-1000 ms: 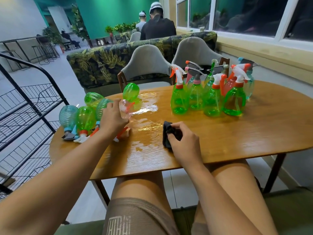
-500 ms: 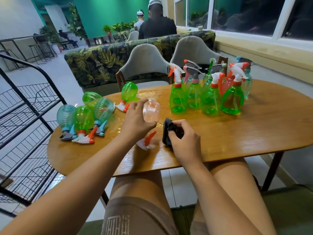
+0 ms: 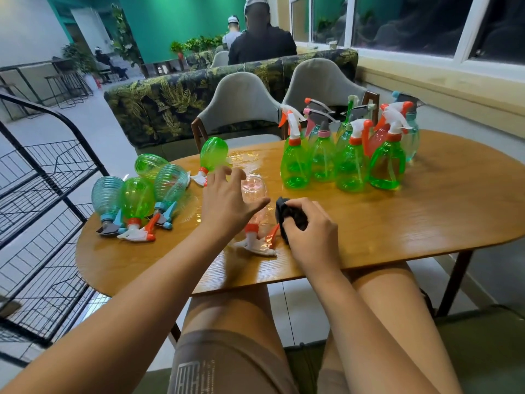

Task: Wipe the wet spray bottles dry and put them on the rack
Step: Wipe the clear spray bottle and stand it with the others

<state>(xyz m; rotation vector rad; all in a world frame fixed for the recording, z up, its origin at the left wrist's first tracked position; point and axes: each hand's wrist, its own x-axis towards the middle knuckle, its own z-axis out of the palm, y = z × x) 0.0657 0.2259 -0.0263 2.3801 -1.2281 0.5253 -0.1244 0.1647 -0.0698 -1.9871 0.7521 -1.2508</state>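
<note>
- Right hand (image 3: 309,237) sits nearest, fingers curled tight around a dark cloth (image 3: 287,213) bunched on the worktop (image 3: 397,223).
- Left hand (image 3: 224,203) is just beside it, fingers spread and thumb out over a clear spray bottle (image 3: 255,190). It grips nothing, and I cannot tell whether the palm touches the bottle.
- That bottle lies on its side between the two hands, with its orange collar and white trigger toward the near edge. Its body looks empty of liquid.
- Step in hand, as I judge it: starting the wipe of this bottle. The next move calls for the left hand to close on the body and steady or lift it while the cloth goes round.
- Five more bottles (image 3: 137,199), green and blue, lie on their sides at the left end near the wire rack (image 3: 65,199). None of the bottles in view is on a shelf.
- Wet sheen (image 3: 250,162) covers the worktop beyond the hands.
- Farther right, a cluster of upright spray bottles (image 3: 295,166) stands close together. The tinted plastic hides whether they hold liquid.
</note>
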